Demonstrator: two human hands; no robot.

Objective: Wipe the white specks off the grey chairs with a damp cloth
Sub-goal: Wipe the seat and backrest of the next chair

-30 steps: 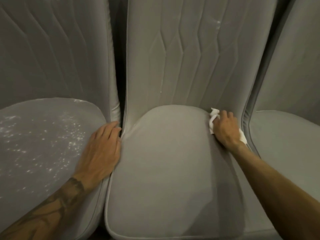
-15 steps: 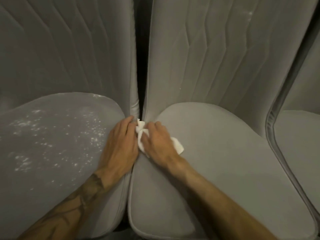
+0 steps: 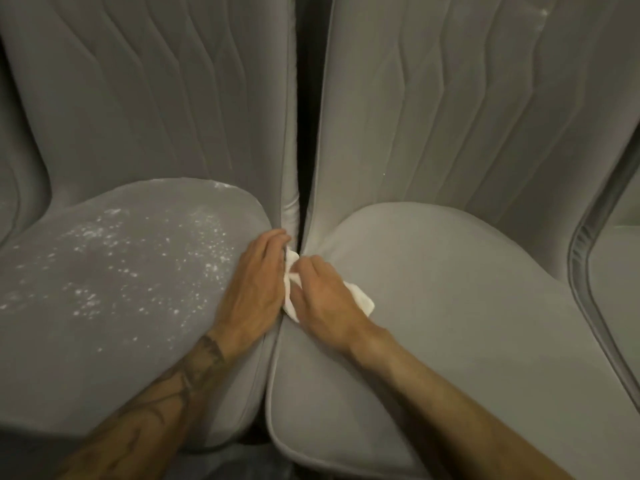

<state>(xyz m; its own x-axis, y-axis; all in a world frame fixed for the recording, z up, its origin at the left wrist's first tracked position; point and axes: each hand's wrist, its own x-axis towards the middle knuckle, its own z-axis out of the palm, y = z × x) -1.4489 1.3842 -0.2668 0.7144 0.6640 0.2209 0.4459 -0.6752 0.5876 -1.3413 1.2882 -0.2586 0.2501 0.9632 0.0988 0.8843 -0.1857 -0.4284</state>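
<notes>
The white cloth (image 3: 362, 299) lies bunched on the right chair seat (image 3: 450, 323) at its left edge, its long axis slanting from the seat gap toward the lower right. The right hand (image 3: 325, 299) grips it with curled fingers (image 3: 311, 268). The left hand (image 3: 252, 292) rests flat, fingers together, on the speckled seat (image 3: 121, 289), just beside the cloth.

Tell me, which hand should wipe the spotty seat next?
Probably the right hand: it grips the white cloth right beside the speckled seat. The left hand rests flat on that seat's edge, holding nothing.
</notes>
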